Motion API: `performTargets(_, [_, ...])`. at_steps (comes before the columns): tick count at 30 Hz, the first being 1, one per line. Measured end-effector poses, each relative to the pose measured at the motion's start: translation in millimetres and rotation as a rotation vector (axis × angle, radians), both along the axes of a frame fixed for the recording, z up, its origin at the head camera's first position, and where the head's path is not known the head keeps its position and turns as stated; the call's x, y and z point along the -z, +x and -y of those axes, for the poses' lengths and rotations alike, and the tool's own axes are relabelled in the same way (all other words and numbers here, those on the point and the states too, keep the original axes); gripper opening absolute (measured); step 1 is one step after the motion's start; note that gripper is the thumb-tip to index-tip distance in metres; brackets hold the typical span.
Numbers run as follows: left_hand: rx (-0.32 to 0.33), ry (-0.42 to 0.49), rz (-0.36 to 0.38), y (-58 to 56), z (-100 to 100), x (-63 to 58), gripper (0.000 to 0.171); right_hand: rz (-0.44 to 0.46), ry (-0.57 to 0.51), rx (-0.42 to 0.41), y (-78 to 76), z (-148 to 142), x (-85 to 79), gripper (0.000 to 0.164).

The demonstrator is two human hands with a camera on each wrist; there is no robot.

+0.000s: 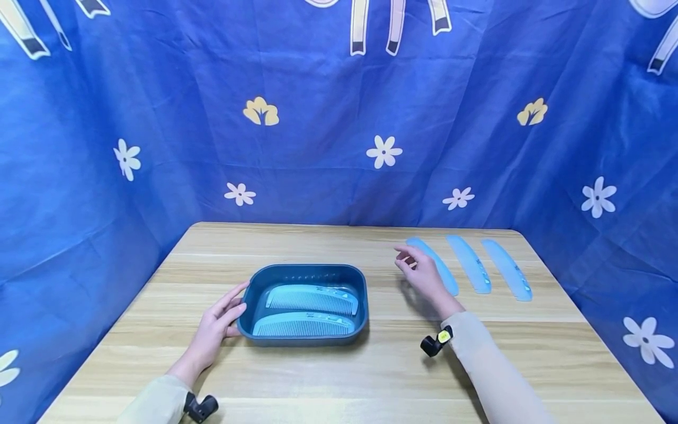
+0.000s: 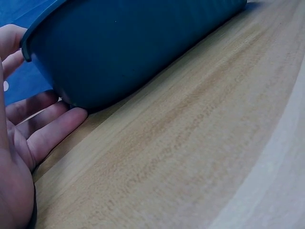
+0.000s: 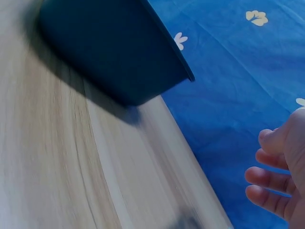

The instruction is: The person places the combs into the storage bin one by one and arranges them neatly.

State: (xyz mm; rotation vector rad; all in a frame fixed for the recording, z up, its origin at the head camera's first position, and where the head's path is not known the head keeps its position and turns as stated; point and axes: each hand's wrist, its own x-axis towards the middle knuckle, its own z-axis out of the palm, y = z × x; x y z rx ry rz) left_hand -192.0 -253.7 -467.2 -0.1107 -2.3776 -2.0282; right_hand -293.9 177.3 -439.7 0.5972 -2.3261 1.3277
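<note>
Two light-blue combs point(image 1: 312, 299) lie side by side in a dark teal plastic basin point(image 1: 360, 277) on the table. My left hand point(image 1: 214, 327) rests against the basin's left end, its fingers touching the outer wall and rim. In the left wrist view, several fingers point(image 2: 57, 131) meet the wall's lower edge. My right hand point(image 1: 424, 274) hovers over the table, right of the basin, with fingers loosely bent and nothing held. It partly covers the leftmost of three blue combs, beside a middle comb point(image 1: 469, 265) and a right comb point(image 1: 507, 270).
The wooden table point(image 1: 318, 383) has a pale grain and rounded back corners. Behind it and at both sides hangs a blue curtain point(image 1: 318, 147) printed with flowers. Each wrist wears a small black camera, such as the right one point(image 1: 433, 346).
</note>
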Motion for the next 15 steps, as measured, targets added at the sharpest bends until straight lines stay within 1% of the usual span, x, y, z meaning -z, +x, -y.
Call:
performTargets(5, [0.0, 0.008, -0.001, 0.1, 1, 1.4, 0.044, -0.003, 0.003, 0.025, -1.0, -9, -0.4, 0.028])
performTargets(15, [0.0, 0.016, -0.005, 0.5, -1, 0.4, 0.044, 0.075, 0.06, 0.1, -1.9, -29, 0.9, 0.03])
